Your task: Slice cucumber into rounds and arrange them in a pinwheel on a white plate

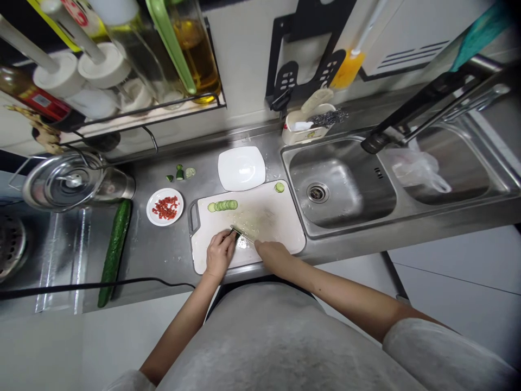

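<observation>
A white cutting board (211,241) with a grey handle lies on the steel counter. My left hand (220,251) is closed on a dark green piece of cucumber (233,232) near the board's front, its fingers hiding most of the piece. In my right hand (272,254) is a knife (245,235), its blade pointing up and left against the cucumber. A row of overlapping cucumber slices (223,206) sits on the upper left of the board. One single slice (279,187) lies by the upper right corner.
A white square plate (241,168) stands behind the board. To the left are a small plate (149,209) of red bits, cucumber scraps (179,174) and a whole cucumber (116,250). A black cord (142,279) crosses the counter's front. The double sink (345,179) adjoins on the right.
</observation>
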Available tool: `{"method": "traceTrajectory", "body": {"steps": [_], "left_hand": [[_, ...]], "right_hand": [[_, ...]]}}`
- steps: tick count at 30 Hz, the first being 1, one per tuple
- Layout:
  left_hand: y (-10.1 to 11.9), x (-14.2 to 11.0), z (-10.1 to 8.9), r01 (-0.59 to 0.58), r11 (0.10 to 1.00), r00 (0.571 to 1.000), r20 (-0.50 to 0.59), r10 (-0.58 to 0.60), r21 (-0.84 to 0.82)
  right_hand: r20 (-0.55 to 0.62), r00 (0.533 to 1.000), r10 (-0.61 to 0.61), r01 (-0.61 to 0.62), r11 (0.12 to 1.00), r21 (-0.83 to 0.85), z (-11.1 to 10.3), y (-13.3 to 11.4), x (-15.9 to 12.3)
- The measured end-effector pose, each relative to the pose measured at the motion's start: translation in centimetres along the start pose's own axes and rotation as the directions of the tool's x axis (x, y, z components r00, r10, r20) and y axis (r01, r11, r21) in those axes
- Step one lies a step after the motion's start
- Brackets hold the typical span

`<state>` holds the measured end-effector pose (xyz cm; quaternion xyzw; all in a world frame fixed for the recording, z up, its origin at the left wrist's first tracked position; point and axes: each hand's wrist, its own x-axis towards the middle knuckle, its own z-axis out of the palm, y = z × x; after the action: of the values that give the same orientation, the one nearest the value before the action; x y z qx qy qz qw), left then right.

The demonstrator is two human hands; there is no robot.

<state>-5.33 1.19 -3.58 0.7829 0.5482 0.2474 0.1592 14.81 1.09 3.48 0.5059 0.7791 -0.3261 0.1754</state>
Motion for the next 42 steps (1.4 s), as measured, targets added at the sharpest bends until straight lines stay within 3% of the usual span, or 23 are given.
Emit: {"method": "traceTrajectory", "body": {"steps": [13,27,37,42], "left_hand": [[0.0,-0.1,0.1,-0.023,1.000,1.000,-0.011,0.023,0.012],[0.4,-0.6,0.8,-0.027,0.997,0.999,-0.017,0.028,0.076],[2.3,-0.2,-0.6,0.133,0.990,0.987,0.086,-0.137,0.049],[2.8,-1.5,-2.1,0.368,0.922,0.907,0.170,-0.385,0.124]], "right_hand": [[-0.016,1.000,-0.019,0.018,1.000,-0.010,0.6,0.3,0.5],[-0.069,0.993,0.097,-0.099,0.994,-0.040,1.9,-0.2,0.1],[-0.123,0.985,0.124,-0.133,0.989,-0.070,1.5,0.3,-0.2],[-0.160,0.981,0.110,-0.117,0.992,-0.036,1.7,0.7,-0.4]]}}
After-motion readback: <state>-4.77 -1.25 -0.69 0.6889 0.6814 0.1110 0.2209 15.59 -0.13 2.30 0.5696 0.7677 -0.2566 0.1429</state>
